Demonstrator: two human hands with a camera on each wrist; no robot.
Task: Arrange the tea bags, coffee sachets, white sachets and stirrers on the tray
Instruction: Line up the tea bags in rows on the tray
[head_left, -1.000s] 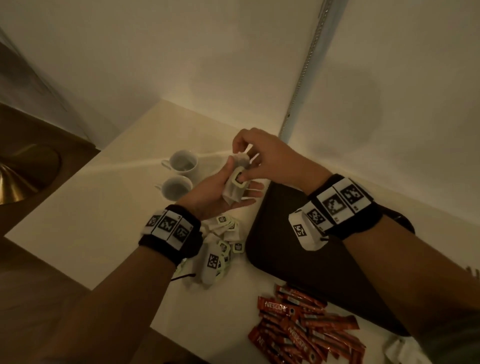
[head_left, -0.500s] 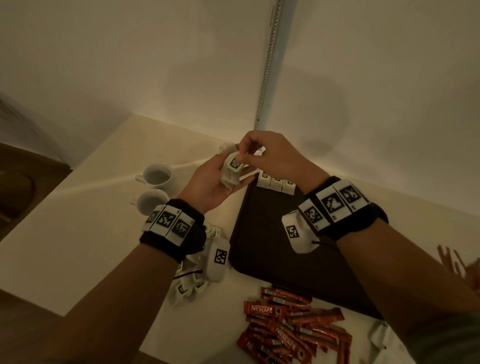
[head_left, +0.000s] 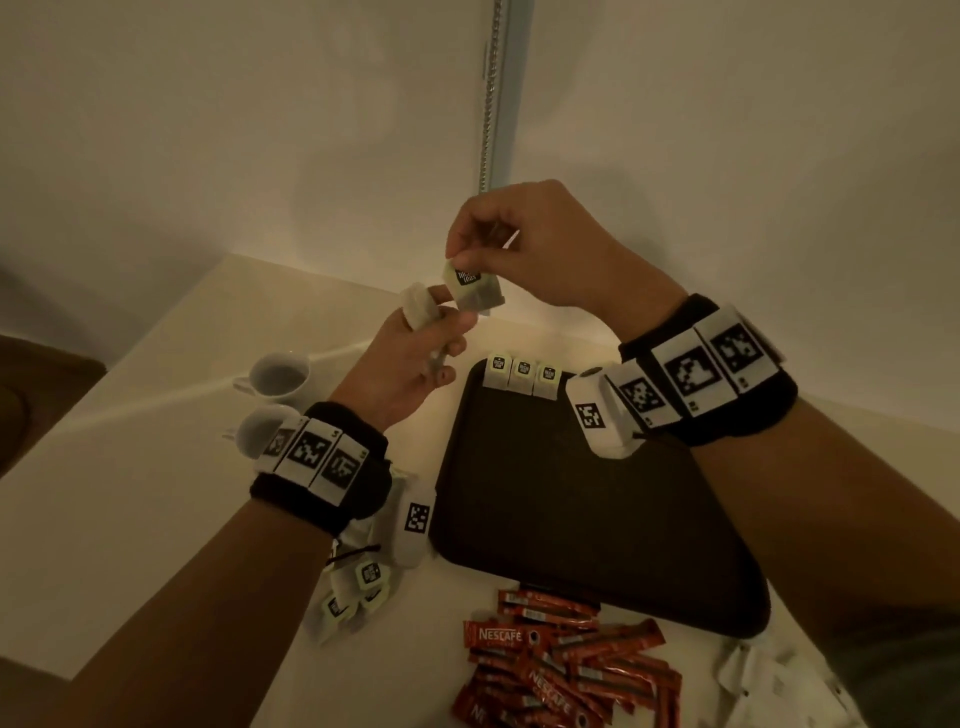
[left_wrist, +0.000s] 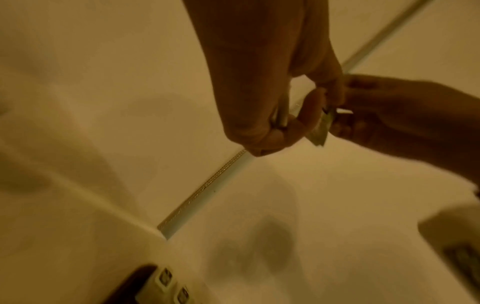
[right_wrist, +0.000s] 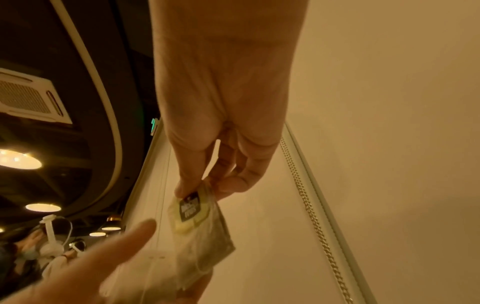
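Above tray (head_left: 571, 519): right hand (head_left: 540, 249) fingers pinch tea bag (head_left: 475, 293); left hand (head_left: 410, 358) grips more bags.

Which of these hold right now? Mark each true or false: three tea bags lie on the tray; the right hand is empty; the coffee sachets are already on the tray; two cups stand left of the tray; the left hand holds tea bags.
1. Three tea bags lie in a row at the far edge of the tray. True.
2. The right hand is empty. False: it pinches a tea bag by its top.
3. The coffee sachets are already on the tray. False: they lie in a heap on the table, just off its near edge.
4. Two cups stand left of the tray. True.
5. The left hand holds tea bags. True.
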